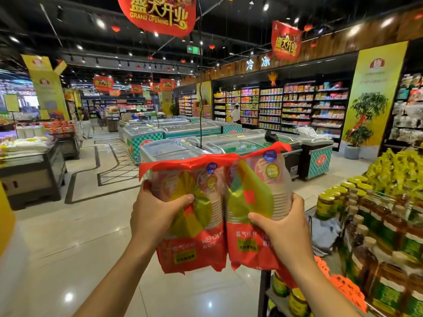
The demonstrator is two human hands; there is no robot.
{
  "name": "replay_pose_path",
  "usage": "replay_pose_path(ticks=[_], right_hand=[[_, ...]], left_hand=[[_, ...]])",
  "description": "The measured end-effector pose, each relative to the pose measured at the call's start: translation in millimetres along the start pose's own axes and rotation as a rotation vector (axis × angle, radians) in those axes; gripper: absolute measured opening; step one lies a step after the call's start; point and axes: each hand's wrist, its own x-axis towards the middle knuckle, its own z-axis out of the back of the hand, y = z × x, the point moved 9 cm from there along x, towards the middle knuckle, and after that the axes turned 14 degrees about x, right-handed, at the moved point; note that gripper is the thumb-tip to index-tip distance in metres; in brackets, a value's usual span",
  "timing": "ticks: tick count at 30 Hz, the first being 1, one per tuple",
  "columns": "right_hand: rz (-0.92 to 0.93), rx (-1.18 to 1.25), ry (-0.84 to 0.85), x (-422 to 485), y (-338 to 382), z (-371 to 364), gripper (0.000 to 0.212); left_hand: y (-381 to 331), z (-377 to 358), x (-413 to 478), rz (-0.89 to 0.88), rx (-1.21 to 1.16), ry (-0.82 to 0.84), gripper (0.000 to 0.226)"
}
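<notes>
supermarket: stocked shelves (297, 104), chest freezers (190, 129), grand-opening banners (158, 13).

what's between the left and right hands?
In the head view, two red paper-cup packs, touching side by side: the left hand grips the left pack, the right hand grips the right pack.

The left pack of paper cups (192, 244) and the right pack (250, 186) are red plastic sleeves printed yellow and green, with stacked cups showing through. They stand upright, side by side and touching, gripped by the left hand (155, 213) and right hand (282, 227).
</notes>
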Motion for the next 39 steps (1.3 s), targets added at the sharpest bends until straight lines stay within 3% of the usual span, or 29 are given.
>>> replay_pose_path(ticks=[17,23,31,39], right_hand=[[-0.04,0.108,0.137,246.3,-100.3,-101.2,0.082],[-0.058,0.123,0.181,316.8,-134.5,-132.4,0.08],[-0.087,0.12,0.217,382.9,-179.6,-182.1,0.079],[-0.06,0.08,0.211,452.2,-206.4,-244.1,0.08]], left_hand=[[-16.5,-134.1,188.2,-0.01,0.099,-0.142,0.108],[-15.5,-178.1,240.6,0.009,0.149,-0.182,0.095],[10.1,-217.1,307.2,0.042,0.161,-0.187,0.113],[51.4,-252.1,400.4,0.099,0.139,-0.202,0.115]])
